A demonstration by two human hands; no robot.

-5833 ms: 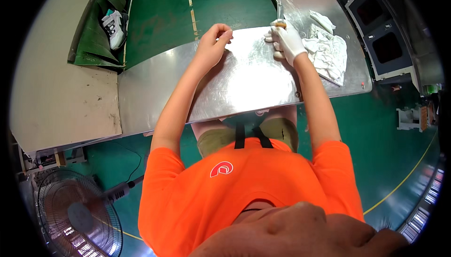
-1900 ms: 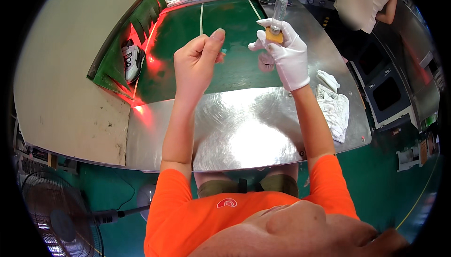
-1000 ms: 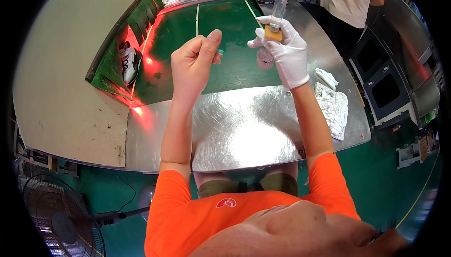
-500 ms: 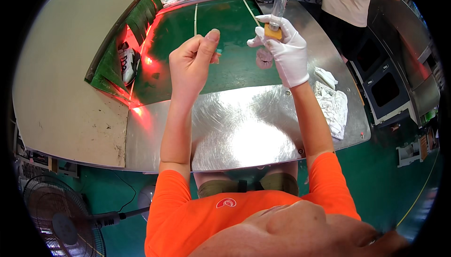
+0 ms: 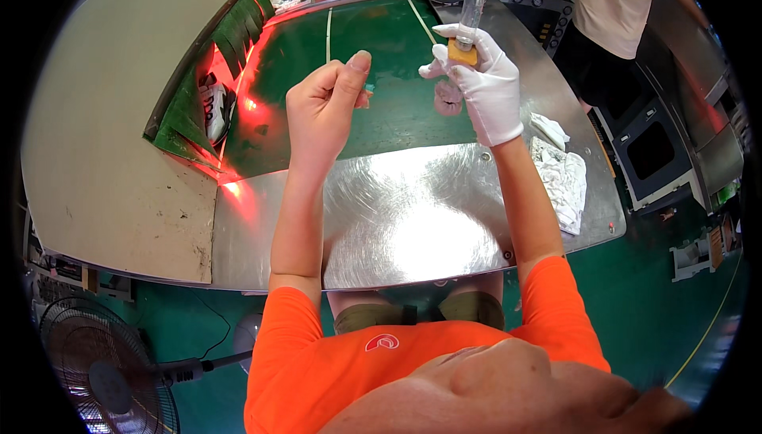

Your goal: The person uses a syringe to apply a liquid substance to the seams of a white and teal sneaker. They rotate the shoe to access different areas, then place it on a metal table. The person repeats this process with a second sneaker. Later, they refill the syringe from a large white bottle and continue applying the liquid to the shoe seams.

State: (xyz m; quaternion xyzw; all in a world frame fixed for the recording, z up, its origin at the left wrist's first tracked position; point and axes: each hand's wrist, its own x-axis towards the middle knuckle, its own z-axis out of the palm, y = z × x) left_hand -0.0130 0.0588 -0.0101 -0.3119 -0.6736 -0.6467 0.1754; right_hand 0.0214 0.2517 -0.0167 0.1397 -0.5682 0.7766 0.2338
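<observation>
My gloved right fingers [image 5: 444, 57] grip a clear tube with an orange collar [image 5: 467, 25] upright; my bare left fingers [image 5: 353, 77] pinch something too small to tell. Raised above the steel surface [image 5: 397, 212], the tube could slip off the glove and drop.

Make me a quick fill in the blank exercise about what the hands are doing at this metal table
1. The right hand wears a ____ glove.
2. It holds up a clear tube with an ____ band at its base.
3. The left hand is ____, with no glove.
4. Crumpled white cloths lie on the ____ side of the metal table.

Missing words: white; orange; bare; right
</observation>
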